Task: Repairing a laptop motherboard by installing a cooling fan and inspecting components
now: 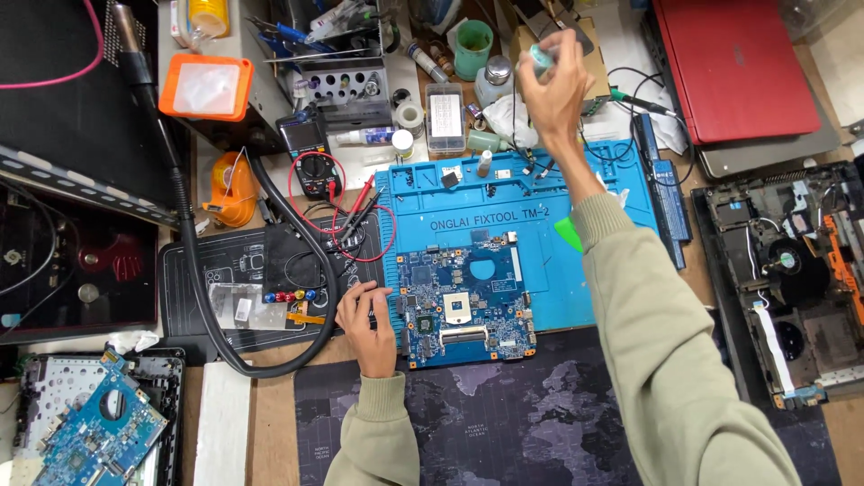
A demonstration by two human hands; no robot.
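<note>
A blue laptop motherboard [465,304] lies on the front edge of a blue silicone repair mat [585,202]. My left hand [364,319] rests flat beside the board's left edge, fingers touching it. My right hand [553,85] is stretched out to the far side of the bench, fingers closed around a small pale teal object [540,58], blurred, near a small clear bottle [494,79] and a cardboard box.
A multimeter [313,160] with red leads sits left of the mat. A black hose [193,270] curves across the bench. A red laptop [733,63] lies far right, an opened laptop chassis [792,279] at right, another blue board [94,432] at bottom left.
</note>
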